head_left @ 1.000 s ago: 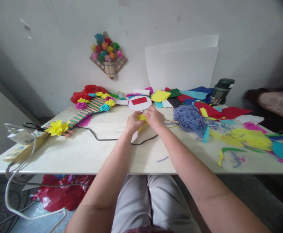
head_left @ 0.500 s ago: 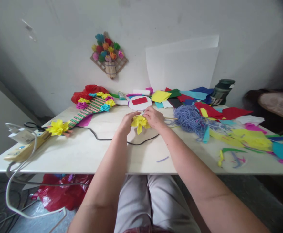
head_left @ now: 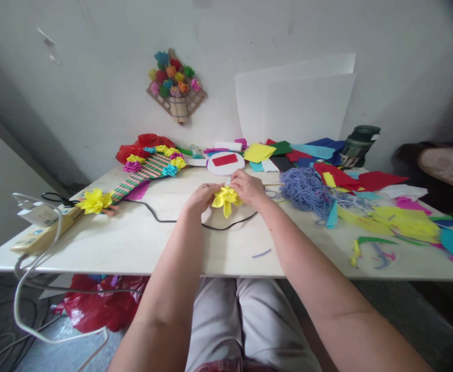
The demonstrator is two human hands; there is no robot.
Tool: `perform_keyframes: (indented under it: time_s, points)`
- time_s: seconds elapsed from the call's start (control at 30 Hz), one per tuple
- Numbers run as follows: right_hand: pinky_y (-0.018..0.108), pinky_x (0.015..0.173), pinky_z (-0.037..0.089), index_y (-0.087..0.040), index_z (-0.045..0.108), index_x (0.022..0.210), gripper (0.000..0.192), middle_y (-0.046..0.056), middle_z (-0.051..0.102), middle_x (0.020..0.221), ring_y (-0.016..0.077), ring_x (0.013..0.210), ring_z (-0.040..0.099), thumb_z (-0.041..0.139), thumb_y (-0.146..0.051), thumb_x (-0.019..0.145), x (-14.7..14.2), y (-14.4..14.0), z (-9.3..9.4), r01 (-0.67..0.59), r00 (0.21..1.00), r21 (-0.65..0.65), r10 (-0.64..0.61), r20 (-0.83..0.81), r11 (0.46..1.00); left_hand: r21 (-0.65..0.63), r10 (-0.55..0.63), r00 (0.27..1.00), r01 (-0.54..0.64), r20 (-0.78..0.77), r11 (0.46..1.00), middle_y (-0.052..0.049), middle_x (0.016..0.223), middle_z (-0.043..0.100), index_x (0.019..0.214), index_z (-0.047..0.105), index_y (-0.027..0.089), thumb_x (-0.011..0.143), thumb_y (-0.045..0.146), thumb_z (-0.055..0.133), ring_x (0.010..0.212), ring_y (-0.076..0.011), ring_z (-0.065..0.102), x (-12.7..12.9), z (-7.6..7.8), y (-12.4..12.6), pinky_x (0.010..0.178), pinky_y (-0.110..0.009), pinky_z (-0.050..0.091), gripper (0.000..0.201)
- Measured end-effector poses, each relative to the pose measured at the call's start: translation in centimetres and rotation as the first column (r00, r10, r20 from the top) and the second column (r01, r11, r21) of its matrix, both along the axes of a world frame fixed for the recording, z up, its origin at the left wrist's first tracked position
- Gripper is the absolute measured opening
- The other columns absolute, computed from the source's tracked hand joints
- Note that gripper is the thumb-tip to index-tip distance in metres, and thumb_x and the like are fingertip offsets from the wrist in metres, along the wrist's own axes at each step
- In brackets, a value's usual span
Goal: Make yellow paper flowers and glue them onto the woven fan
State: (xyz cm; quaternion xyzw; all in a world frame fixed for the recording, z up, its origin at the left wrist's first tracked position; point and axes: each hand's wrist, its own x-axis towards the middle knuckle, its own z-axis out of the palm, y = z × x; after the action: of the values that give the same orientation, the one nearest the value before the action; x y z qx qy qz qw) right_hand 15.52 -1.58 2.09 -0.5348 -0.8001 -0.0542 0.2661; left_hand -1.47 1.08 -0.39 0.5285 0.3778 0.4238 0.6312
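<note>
Between my hands, over the middle of the table, is a yellow paper flower (head_left: 226, 199) with its petals hanging toward me. My left hand (head_left: 204, 197) is closed on the flower's left side. My right hand (head_left: 246, 187) pinches at its upper right, where a small whitish bit shows between the fingers; what that bit is I cannot make out. Just beyond the hands lies a white oval card (head_left: 234, 166) with a red rectangle (head_left: 224, 159) on it. A thin stick (head_left: 273, 184) lies right of my right hand, near a tangle of bluish-purple yarn (head_left: 304, 188).
To the left lies a woven fan-shaped piece (head_left: 149, 173) trimmed with paper flowers, by another yellow flower (head_left: 95, 200) and a power strip (head_left: 32, 240). A black cable (head_left: 160, 221) crosses the table. Coloured paper (head_left: 259, 152) and a dark bottle (head_left: 358, 147) stand right and behind.
The yellow flower has turned slightly in my hands, and my left hand has shifted a little left and down. The whole view has moved slightly.
</note>
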Motion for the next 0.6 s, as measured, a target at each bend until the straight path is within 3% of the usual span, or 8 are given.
perform_keyframes:
  time_s: [0.27,0.6]
  points:
    - [0.026,0.076,0.043,-0.022,0.070,0.087,0.027,0.001,0.066,0.109,0.0155,0.093,0.060,0.044,-0.023,0.088,0.4,0.5,-0.2,-0.042,0.995,-0.011,0.041,-0.086,0.999,0.092,0.061,0.994,-0.053,-0.087,0.994,-0.001,0.054,0.056,0.063,0.061,0.013,0.057,0.046,0.077,0.051,-0.0099,0.051,0.3,0.3,-0.3,0.049,-0.021,0.036,0.037]
    - [0.025,0.070,0.041,-0.024,0.070,0.094,0.026,0.000,0.064,0.113,0.0156,0.094,0.059,0.045,-0.029,0.089,1.1,0.1,0.3,-0.038,0.998,-0.066,0.042,0.055,0.997,0.111,0.093,0.992,-0.083,-0.082,0.990,0.000,0.051,0.054,0.060,0.060,0.013,0.059,0.045,0.076,0.047,-0.0077,0.046,0.3,-0.1,0.2,0.049,-0.021,0.034,0.036]
